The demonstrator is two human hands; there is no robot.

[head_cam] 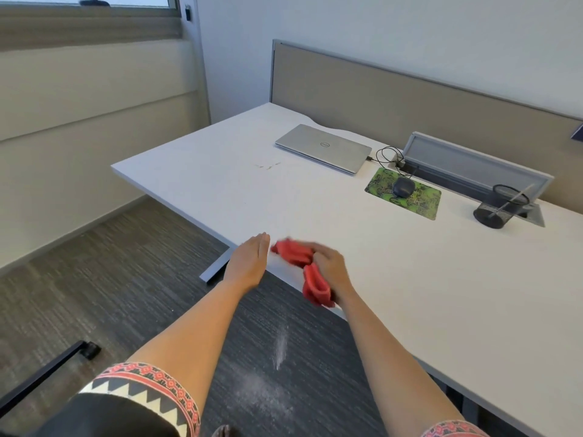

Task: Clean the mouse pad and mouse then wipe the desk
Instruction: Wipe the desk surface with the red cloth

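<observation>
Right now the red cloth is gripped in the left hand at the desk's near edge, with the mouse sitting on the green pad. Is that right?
No: the head view shows the red cloth gripped in the right hand, while the left hand is open beside it. The rest holds: it is at the near edge of the desk, and the mouse sits on the green pad.

The desk (pixel 410 279) carries the mouse pad (pixel 421 201), with the mouse (pixel 403 187) on it, toward its far edge. From the pad, the laptop (pixel 323 148) lies at 10 o'clock, the pen holder (pixel 495 212) at 3 o'clock. The partition (pixel 378 86) stands behind both. At 7 o'clock, over the desk's near edge, the right hand (pixel 331 263) grips the cloth (pixel 293 252); the left hand (pixel 249 263) is just beside it at 9 o'clock.
</observation>
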